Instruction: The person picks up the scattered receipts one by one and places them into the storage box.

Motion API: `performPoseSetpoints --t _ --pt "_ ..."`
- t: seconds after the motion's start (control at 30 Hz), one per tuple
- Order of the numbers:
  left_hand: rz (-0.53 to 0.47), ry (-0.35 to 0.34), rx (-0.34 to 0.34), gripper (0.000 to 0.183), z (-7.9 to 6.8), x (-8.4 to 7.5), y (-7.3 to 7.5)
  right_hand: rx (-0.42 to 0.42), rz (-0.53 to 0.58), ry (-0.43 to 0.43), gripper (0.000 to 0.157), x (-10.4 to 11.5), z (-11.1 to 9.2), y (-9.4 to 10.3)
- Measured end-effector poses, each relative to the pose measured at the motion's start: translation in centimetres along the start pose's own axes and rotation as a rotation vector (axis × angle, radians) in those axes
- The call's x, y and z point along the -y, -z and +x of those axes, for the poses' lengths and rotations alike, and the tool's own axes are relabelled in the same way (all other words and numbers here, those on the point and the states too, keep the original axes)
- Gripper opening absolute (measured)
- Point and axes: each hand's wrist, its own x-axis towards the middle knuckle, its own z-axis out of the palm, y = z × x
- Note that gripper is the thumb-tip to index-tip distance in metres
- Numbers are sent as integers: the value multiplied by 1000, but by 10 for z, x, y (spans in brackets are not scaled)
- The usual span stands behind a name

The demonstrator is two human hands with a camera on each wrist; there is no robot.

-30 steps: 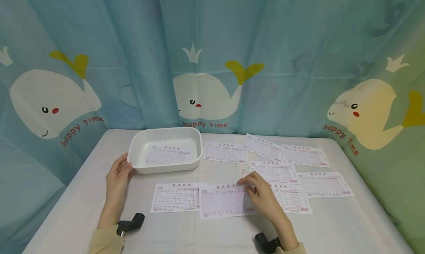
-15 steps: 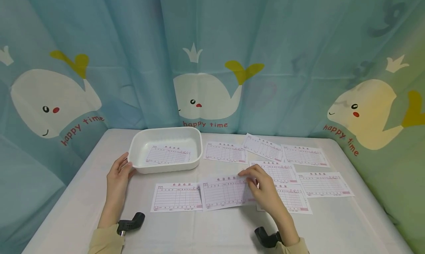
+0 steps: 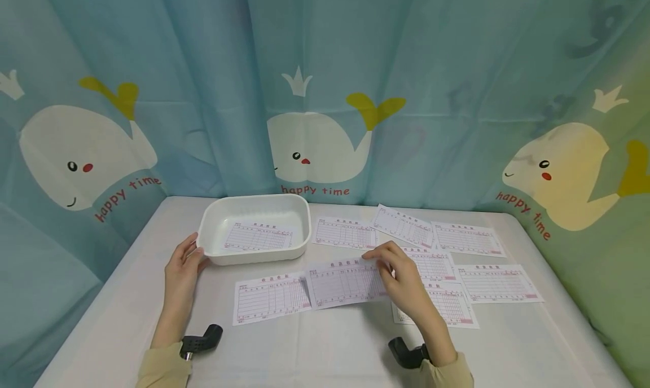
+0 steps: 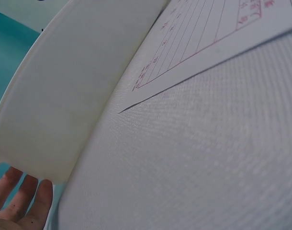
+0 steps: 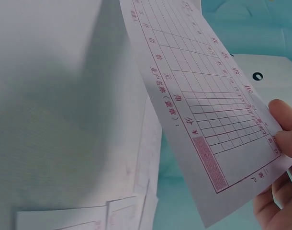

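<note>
My right hand (image 3: 400, 276) pinches the upper right corner of a receipt slip (image 3: 341, 289), a white form with a red printed grid. In the right wrist view that receipt slip (image 5: 203, 105) slants above the table, thumb and fingers at its edge. Its left edge overlaps a second receipt slip (image 3: 269, 300), which lies slightly tilted. My left hand (image 3: 181, 269) holds the left end of a white plastic basin (image 3: 256, 258). In the left wrist view, fingertips (image 4: 44, 189) touch the basin's outer wall (image 4: 74, 86). Inside the basin lies a receipt slip (image 3: 258, 237).
Several receipt slips lie spread on the right, among them one near the back (image 3: 346, 233), one at far right (image 3: 500, 283), and an overlapping pair (image 3: 454, 303) behind my right hand. A whale-print curtain (image 3: 325, 95) hangs right behind the white-covered table (image 3: 528, 343).
My right hand has raised the pinched receipt slip off the table and moved it slightly toward the back. The slip on its left has turned a little. The left hand stays at the basin.
</note>
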Motion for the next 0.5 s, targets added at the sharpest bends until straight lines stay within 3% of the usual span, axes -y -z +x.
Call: performPoseSetpoints --t 0.5 --pt "-4 -13 1 48 -1 -1 0 -22 -28 75 36 19 19 14"
